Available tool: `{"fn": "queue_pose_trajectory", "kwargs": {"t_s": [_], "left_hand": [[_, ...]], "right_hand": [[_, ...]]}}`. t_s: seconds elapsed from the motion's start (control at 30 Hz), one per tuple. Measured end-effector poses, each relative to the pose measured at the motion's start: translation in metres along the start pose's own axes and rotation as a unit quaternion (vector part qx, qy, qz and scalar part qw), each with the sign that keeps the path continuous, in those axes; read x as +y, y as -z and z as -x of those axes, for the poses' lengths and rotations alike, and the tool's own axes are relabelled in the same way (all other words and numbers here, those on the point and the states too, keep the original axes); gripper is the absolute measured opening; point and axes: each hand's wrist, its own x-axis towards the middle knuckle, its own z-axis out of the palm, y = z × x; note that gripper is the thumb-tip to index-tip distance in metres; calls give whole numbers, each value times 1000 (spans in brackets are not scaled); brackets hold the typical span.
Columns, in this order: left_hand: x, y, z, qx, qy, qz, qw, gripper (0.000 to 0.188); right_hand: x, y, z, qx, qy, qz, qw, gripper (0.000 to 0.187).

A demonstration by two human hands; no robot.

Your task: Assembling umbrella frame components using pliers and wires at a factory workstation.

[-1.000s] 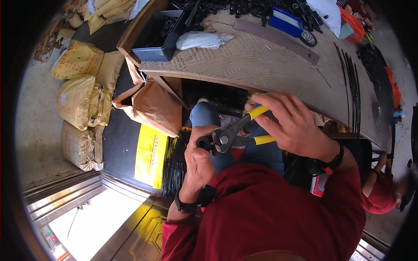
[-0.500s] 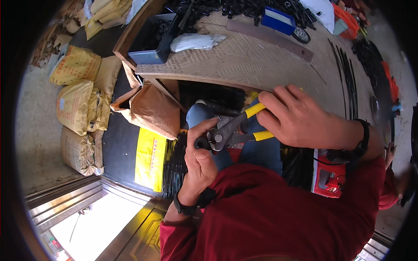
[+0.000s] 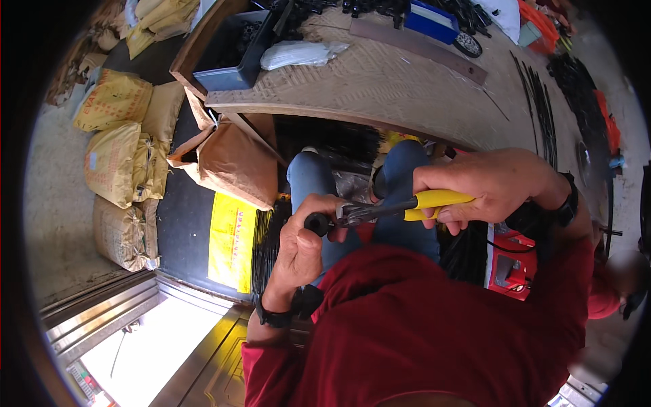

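Note:
My right hand (image 3: 485, 186) is closed round the yellow handles of a pair of cutting pliers (image 3: 380, 209), and the handles are pressed close together. Their metal head reaches left to a small black cylindrical part (image 3: 317, 222) with a hole in its end. Fingers and thumb of my left hand (image 3: 302, 247) pinch that part. The jaws lie against its right side, partly hidden by my left fingers, so I cannot tell what is between them. Both hands are above my lap, in front of the bench.
A wooden bench (image 3: 400, 95) spans the far side, bearing a grey-blue bin (image 3: 227, 78), a clear plastic bag (image 3: 302, 54), a blue box (image 3: 432, 24) and black rods (image 3: 536, 102). An open brown paper sack (image 3: 234, 166) stands left of my knees. Yellow sacks (image 3: 112, 163) are stacked farther left.
The pliers' handles have gone from spread apart to squeezed together. My right hand has moved slightly down and right, and the pliers now lie nearly level. My left hand keeps the black part.

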Motion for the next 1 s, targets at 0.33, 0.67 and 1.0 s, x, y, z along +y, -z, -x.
{"fn": "queue_pose_trajectory", "kwargs": {"t_s": [0.33,0.67,1.0], "left_hand": [[-2,-9,-2,31,-15,-70,997,70],[113,110,104,317,-390,127,855,60],[-49,134,52,200,150,-283,926,31]], "right_hand": [[-14,7,-1,7,12,168,986,20],[119,45,-3,463,-110,492,729,39],[185,51,59,563,-153,487,650,39]]}}
